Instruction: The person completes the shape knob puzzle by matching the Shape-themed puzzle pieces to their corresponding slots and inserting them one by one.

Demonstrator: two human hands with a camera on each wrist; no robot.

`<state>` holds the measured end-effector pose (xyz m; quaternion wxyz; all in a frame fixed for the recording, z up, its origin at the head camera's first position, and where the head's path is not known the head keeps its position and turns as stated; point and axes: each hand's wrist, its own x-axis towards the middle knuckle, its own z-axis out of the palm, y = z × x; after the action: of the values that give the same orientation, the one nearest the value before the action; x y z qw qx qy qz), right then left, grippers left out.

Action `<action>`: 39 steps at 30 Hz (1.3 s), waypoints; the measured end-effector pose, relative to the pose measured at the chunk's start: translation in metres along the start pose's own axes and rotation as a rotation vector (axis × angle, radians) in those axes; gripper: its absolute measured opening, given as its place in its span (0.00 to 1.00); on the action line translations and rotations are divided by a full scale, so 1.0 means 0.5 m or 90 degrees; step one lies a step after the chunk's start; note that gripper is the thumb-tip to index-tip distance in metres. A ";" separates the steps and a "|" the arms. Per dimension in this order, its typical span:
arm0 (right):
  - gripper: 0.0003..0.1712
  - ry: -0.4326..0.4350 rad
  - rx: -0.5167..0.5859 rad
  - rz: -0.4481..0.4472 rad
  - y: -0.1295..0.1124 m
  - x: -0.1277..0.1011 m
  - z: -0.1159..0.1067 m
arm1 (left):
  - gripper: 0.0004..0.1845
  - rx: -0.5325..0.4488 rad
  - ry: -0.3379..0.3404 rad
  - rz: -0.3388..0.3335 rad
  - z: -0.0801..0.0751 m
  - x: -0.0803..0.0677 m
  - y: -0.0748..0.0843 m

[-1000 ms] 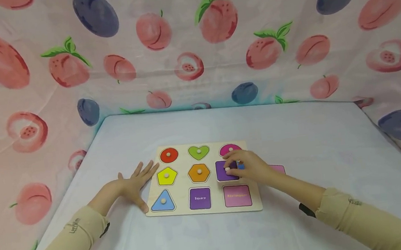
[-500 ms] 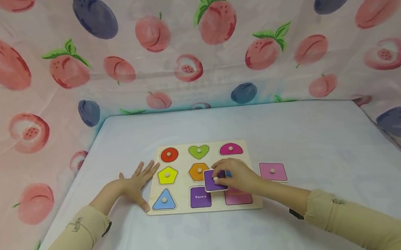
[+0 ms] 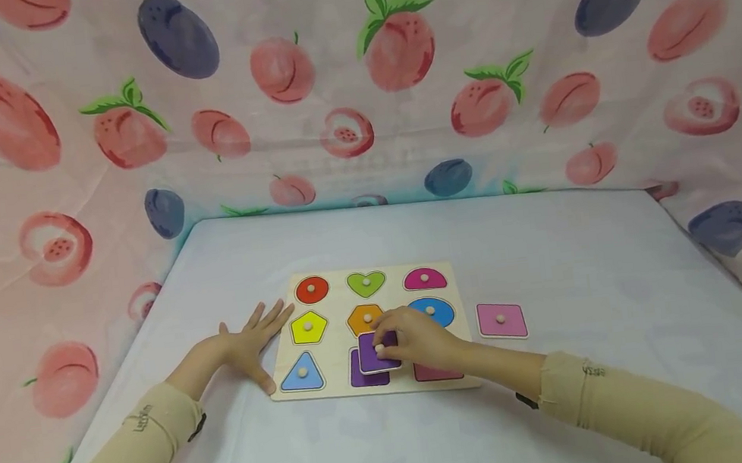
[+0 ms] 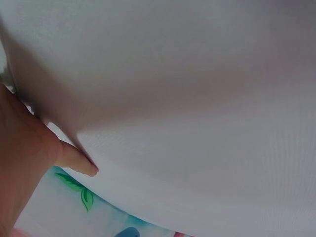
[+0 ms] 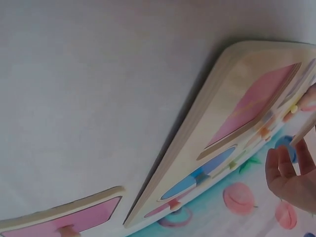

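The right hand [image 3: 418, 339] pinched the knob of the purple square piece [image 3: 376, 353], holding it just above the purple slot at the near middle of the puzzle board [image 3: 348, 388]. The left hand [image 3: 246, 345] lay flat and relaxed on the tabletop [image 3: 551, 241], fingertips touching the board's left edge. A pink square piece [image 3: 501, 320] lay right of the board.

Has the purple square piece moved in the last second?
Yes. The right hand has carried the purple square piece left and nearer on the puzzle board, uncovering the blue oval.
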<state>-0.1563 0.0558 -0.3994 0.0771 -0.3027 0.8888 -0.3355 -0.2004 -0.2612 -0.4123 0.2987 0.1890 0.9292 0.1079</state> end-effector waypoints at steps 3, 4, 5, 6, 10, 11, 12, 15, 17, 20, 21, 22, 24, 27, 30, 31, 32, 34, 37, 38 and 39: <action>0.05 -0.009 0.000 0.003 -0.004 0.003 0.003 | 0.74 -0.002 0.002 -0.008 0.000 -0.001 0.002; 0.05 -0.011 -0.006 -0.001 -0.005 0.004 0.004 | 0.74 -0.005 0.003 -0.010 0.000 -0.001 0.002; 0.05 -0.012 -0.012 -0.005 -0.007 0.005 0.006 | 0.74 -0.006 0.004 -0.011 -0.001 -0.002 0.002; 0.05 -0.014 -0.016 -0.008 -0.007 0.005 0.007 | 0.74 -0.007 0.003 -0.011 -0.001 -0.002 0.002; 0.04 -0.019 -0.038 -0.023 -0.008 0.006 0.017 | 0.74 -0.009 0.003 -0.004 0.001 0.000 0.002; 0.04 -0.020 -0.035 -0.026 -0.009 0.006 0.020 | 0.74 -0.010 0.003 -0.003 0.001 0.000 0.001; 0.03 -0.021 -0.038 -0.029 -0.009 0.006 0.023 | 0.74 -0.009 0.003 -0.002 0.001 0.000 0.001; 0.03 -0.020 -0.041 -0.044 -0.008 0.006 0.034 | 0.74 -0.005 0.004 -0.001 0.002 0.000 0.000; 0.03 -0.021 -0.049 -0.040 -0.008 0.006 0.040 | 0.74 0.000 0.004 -0.003 0.003 0.000 0.000; 0.03 -0.016 -0.064 -0.023 -0.011 0.005 0.049 | 0.74 0.002 0.005 -0.004 0.004 -0.001 0.001; 0.03 -0.012 -0.072 -0.018 -0.012 0.004 0.051 | 0.74 0.001 0.005 -0.004 0.003 -0.001 0.002; 0.03 -0.008 -0.078 -0.012 -0.013 0.004 0.053 | 0.74 0.000 0.006 -0.005 0.003 -0.001 0.002; 0.03 0.003 -0.085 -0.007 -0.016 0.004 0.055 | 0.74 -0.004 0.006 -0.004 0.002 -0.002 0.004; 0.03 0.013 -0.102 -0.005 -0.016 0.003 0.058 | 0.74 -0.005 0.005 -0.004 0.001 -0.003 0.005; 0.03 0.015 -0.121 -0.007 -0.014 0.003 0.061 | 0.74 -0.001 0.003 -0.003 0.001 -0.004 0.006; 0.03 0.015 -0.128 -0.010 -0.014 0.003 0.062 | 0.74 -0.003 0.003 -0.001 0.002 -0.004 0.006; 0.04 0.015 -0.133 -0.010 -0.014 0.003 0.063 | 0.74 -0.003 0.002 -0.002 0.002 -0.005 0.006; 0.04 0.015 -0.138 -0.011 -0.014 0.003 0.064 | 0.74 0.001 0.003 -0.002 0.002 -0.006 0.006; 0.04 0.014 -0.144 -0.010 -0.016 0.003 0.065 | 0.74 0.002 0.005 0.000 0.001 -0.007 0.007; 0.04 0.012 -0.145 -0.009 -0.016 0.004 0.065 | 0.74 0.005 0.003 -0.003 0.001 -0.008 0.007; 0.04 0.010 -0.146 -0.009 -0.018 0.004 0.065 | 0.74 0.001 0.004 0.000 0.001 -0.008 0.007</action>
<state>-0.1428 0.0314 -0.4184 0.0329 -0.3134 0.9197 -0.2344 -0.1959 -0.2595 -0.4096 0.2957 0.1891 0.9301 0.1079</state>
